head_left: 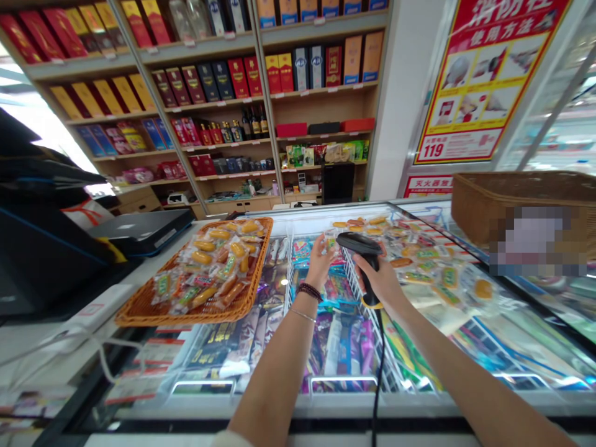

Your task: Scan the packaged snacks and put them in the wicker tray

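Note:
My right hand [379,276] is wrapped round the handle of a black barcode scanner [361,245], whose head points left toward my other hand. A black cable hangs down from the scanner. Just left of the scanner head, my left hand [321,257] is raised with its fingers curved; a small clear packet [332,236] shows at its fingertips. Both hands are above the glass top of a freezer. An orange wicker basket [135,310] of wrapped snacks stands to the left. More wrapped snacks [423,254] lie spread out on the right.
Packaged goods fill the freezer's wire baskets [344,379] below my hands. A brown wicker basket [475,205] stands at the right. Black equipment [144,230] and white cables are at the left. Shelves [321,99] of boxes rise behind.

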